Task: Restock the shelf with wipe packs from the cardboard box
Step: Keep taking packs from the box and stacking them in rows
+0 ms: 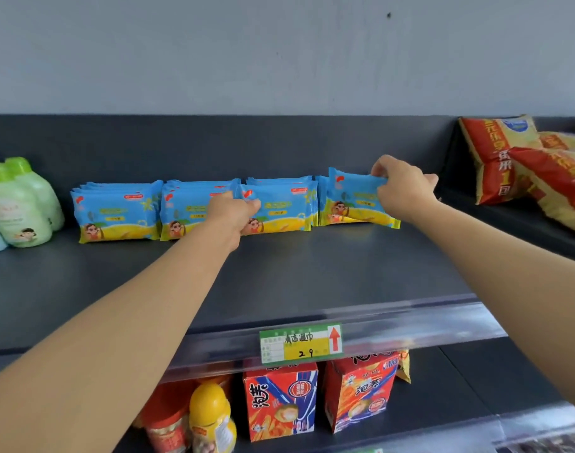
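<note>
Blue and yellow wipe packs stand in a row at the back of the dark shelf [312, 273], in stacks at the left [116, 212], left of centre [185, 207], centre [281, 209] and right. My left hand [234, 210] rests against the front of the packs between the second and third stacks, fingers curled on a pack's edge. My right hand [404, 188] pinches the top right corner of the rightmost wipe pack [354, 201], which leans tilted against the stack behind it. The cardboard box is out of view.
Green lotion bottles [21, 204] stand at the shelf's left end. Red and yellow bags [524, 171] lie on the neighbouring shelf to the right. A price label [301, 343] sits on the shelf's front rail. Below are red snack boxes [279, 403] and a yellow bottle [211, 416].
</note>
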Demonstrator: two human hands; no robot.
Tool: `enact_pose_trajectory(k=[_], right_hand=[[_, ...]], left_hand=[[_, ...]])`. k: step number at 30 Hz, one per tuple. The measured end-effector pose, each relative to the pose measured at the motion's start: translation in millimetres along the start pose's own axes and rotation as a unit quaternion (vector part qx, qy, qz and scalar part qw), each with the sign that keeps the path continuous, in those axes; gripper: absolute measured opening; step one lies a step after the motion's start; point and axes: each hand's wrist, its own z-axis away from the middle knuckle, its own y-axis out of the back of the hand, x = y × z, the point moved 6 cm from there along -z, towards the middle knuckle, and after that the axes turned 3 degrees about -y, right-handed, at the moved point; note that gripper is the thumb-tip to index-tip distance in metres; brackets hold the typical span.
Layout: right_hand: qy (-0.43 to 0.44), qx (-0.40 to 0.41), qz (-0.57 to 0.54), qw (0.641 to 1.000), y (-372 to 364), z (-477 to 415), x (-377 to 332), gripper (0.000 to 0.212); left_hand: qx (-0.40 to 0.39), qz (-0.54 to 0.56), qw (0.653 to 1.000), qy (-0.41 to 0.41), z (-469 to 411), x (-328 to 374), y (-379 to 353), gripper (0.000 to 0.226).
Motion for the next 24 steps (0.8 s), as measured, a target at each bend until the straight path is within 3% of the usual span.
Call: enact_pose_trajectory(k=[6,15,24], right_hand=[[0.02,-0.041,-0.001,0.999,-26.0,-21.9,10.6,0.039],[0.017,-0.046,-0.056,0.997,-56.6,-49.2,22.6,0.036],[0.031,0.0,-0.109,0.994,-65.5,-53.4,22.1,0.03]], left_hand=[[0.023,-0.018,0.999,0.012,0.1,-5.5,-14.3,0.014],[0.076,-0.066,0.995,-0.021,-24.2,-10.3,-26.0,0.035],[0.124,-0.204,0.969,-0.056,-35.0,-7.7,-25.8,0.045]])
